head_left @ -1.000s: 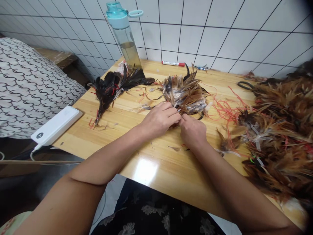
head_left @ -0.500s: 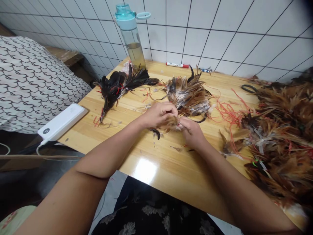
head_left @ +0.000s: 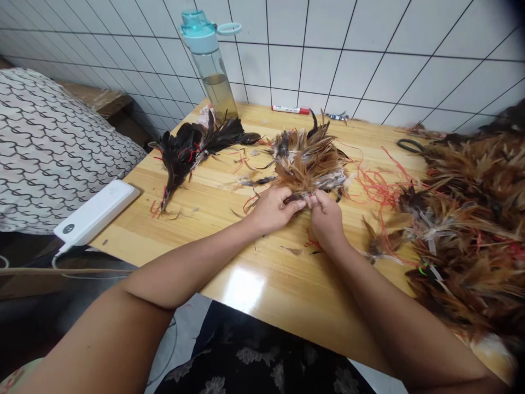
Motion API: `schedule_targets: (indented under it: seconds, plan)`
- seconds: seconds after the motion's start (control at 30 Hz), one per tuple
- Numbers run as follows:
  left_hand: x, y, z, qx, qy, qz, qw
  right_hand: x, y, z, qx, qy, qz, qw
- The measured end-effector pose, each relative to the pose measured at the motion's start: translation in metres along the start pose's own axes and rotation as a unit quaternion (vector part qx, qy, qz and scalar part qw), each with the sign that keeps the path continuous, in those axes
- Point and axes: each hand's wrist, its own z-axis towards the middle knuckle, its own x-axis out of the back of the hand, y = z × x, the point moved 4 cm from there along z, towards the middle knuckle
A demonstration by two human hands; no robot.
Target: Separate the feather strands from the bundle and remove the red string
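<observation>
A heap of brown and tan feathers [head_left: 308, 160] lies in the middle of the wooden table [head_left: 262, 273]. My left hand [head_left: 274, 208] and my right hand [head_left: 326, 220] meet at the heap's near edge, both closed in a pinch on a small brown feather bundle [head_left: 296, 197] between their fingertips. Loose red thread [head_left: 377, 189] trails on the table just right of my hands.
A bunch of black feathers [head_left: 192, 145] lies at the left, in front of a clear water bottle [head_left: 211, 63]. A large pile of brown feathers [head_left: 471, 219] fills the right side. A white power bank [head_left: 96, 212] sits on the left edge. A red marker [head_left: 291, 109] and black scissors [head_left: 410, 145] lie by the tiled wall.
My hands had drawn a feather bundle toward me, clear of the heap; now they are back at the heap's near edge with the bundle against it.
</observation>
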Motion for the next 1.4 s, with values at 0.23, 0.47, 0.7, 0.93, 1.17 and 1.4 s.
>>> schedule_targets:
  seconds: [0.23, 0.47, 0.7, 0.93, 1.17, 1.4]
  plan:
    - [-0.006, 0.021, -0.014, -0.021, 0.087, 0.041, 0.995, 0.008, -0.02, -0.005, 0.014, 0.004, -0.343, 0.939]
    - [-0.012, 0.033, -0.014, -0.261, 0.071, 0.334, 0.903, 0.004, -0.015, -0.003, 0.022, -0.031, -0.425, 0.904]
    - [-0.01, 0.037, -0.012, -0.335, 0.065, 0.394, 0.853, 0.006, -0.013, -0.001, 0.026, -0.048, -0.449, 0.892]
    - [0.009, 0.03, 0.003, -0.337, 0.0, 0.268, 0.903, -0.002, -0.017, -0.006, 0.11, -0.142, -0.408, 0.895]
    - [0.034, 0.011, 0.011, -0.175, -0.135, 0.02, 0.975, -0.012, -0.016, -0.003, 0.139, -0.241, -0.061, 0.959]
    - [0.017, -0.001, 0.009, -0.029, -0.146, -0.199, 0.969, -0.019, -0.01, -0.01, -0.124, -0.26, 0.48, 0.829]
